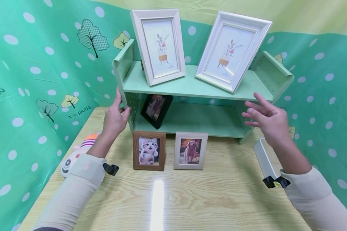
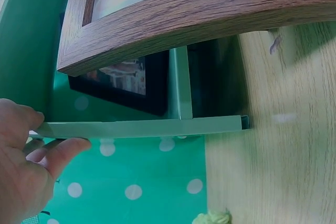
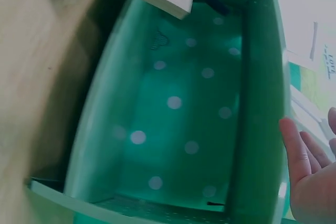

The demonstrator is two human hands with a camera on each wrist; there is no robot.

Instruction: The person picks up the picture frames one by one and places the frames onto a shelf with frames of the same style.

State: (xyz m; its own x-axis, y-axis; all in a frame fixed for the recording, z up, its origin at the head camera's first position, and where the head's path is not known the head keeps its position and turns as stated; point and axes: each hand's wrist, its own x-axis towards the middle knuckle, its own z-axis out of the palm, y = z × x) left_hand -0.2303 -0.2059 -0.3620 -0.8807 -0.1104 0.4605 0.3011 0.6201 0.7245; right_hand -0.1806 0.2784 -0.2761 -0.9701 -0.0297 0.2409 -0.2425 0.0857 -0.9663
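Note:
A green two-tier shelf [image 1: 173, 86] stands on the wooden table. At its left side panel, my left hand [image 1: 115, 117] pinches the front edge; in the left wrist view the hand [image 2: 26, 156] has digits on both faces of the panel [image 2: 142, 127]. My right hand [image 1: 270, 118] is held with fingers spread by the right end of the upper board, fingertips close to its edge in the right wrist view. Two large white picture frames, a left one [image 1: 179, 48] and a right one [image 1: 200, 69], lean on the upper board. A black photo frame [image 1: 168, 107] tilts on the lower board.
Before the shelf stand a brown frame [image 1: 135, 150] with a kitten photo and a pale frame [image 1: 177, 150] with a dog photo. A plush toy [image 1: 72, 160] lies by the left forearm, a white-edged object [image 1: 264, 157] near the right wrist. Dotted green curtain [image 1: 46, 83] surrounds the table.

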